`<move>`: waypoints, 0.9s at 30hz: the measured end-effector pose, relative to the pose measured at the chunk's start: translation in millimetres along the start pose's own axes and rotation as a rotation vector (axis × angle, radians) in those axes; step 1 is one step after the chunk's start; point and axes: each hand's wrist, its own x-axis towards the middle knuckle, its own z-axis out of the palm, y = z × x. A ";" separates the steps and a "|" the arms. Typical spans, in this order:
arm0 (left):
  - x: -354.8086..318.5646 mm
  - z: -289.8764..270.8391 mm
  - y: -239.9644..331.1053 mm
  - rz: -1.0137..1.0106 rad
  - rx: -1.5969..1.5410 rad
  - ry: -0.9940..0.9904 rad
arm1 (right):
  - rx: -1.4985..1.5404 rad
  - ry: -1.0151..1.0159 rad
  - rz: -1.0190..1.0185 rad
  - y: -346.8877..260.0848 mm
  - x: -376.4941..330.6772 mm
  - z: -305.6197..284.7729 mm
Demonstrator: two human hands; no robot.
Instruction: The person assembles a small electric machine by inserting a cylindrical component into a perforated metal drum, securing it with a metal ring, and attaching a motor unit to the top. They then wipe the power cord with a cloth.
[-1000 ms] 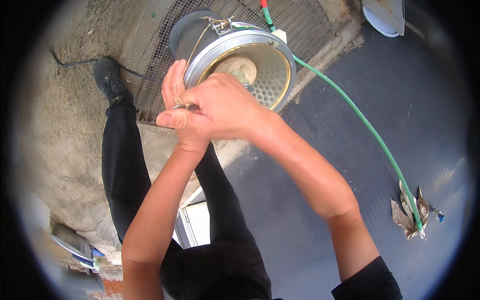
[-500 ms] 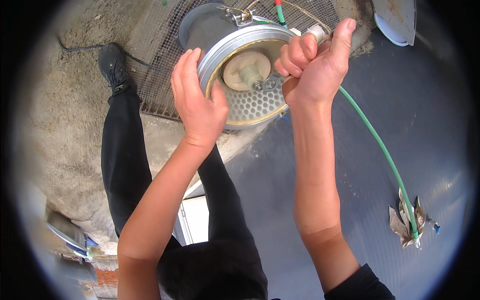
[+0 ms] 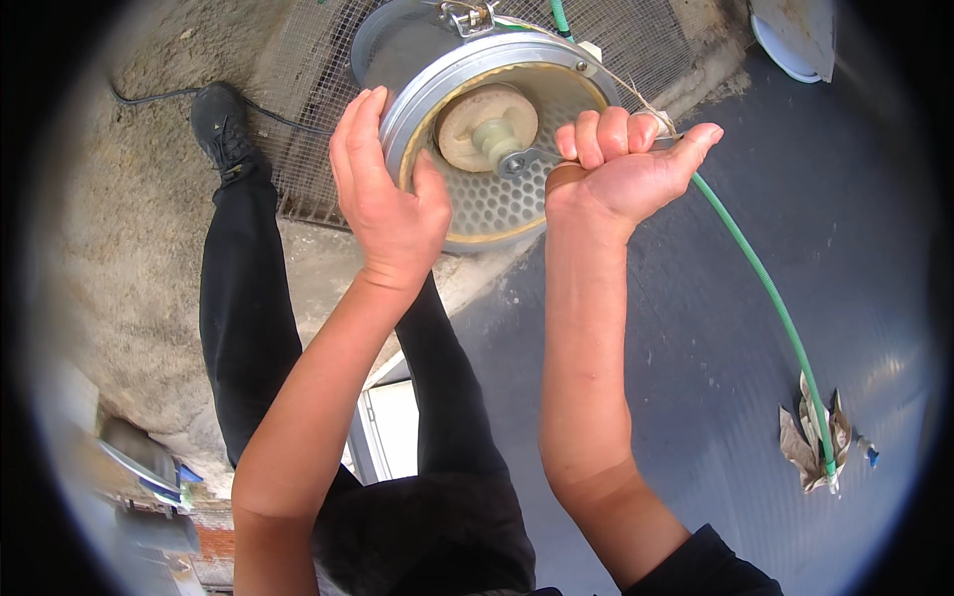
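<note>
A round metal drum [image 3: 397,149] with a pale sealing rim and a dimpled lining faces me. Inside it sits a beige disc [image 3: 459,124] with a pale hub [image 3: 494,137] and a bolt at its tip. My left hand [image 3: 393,199] grips the drum's left rim, fingers outside and thumb over the inner edge. My right hand [image 3: 636,164] is closed in a fist around a metal ring wrench [image 3: 542,155], most of it hidden in the palm. The wrench's ring end lies at the bolt; whether it is fully seated I cannot tell.
A metal latch [image 3: 467,18] sits on the drum's top. Behind lies a wire mesh [image 3: 298,149]. A green hose [image 3: 755,263] curves across the dark sheet [image 3: 696,417] to dry leaves [image 3: 800,442]. A black cable [image 3: 154,97] runs near my shoe [image 3: 221,124].
My right hand has come lower and turned, bringing the wrench's ring end from beside the bolt onto it. My left hand keeps its hold on the rim.
</note>
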 end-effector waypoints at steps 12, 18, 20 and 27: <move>1.1 -1.4 -1.9 0.005 0.028 -0.026 | 0.040 0.018 0.054 0.2 7.2 3.9; 0.6 -1.2 -2.0 -0.012 0.005 -0.019 | 0.005 0.042 0.024 10.2 9.2 0.2; 0.4 -1.2 -2.8 0.007 0.023 -0.020 | -0.058 -0.032 -0.023 8.3 6.4 1.8; -3.0 -0.2 -10.1 0.087 0.044 -0.009 | -0.324 -0.166 -0.154 12.5 -8.0 19.1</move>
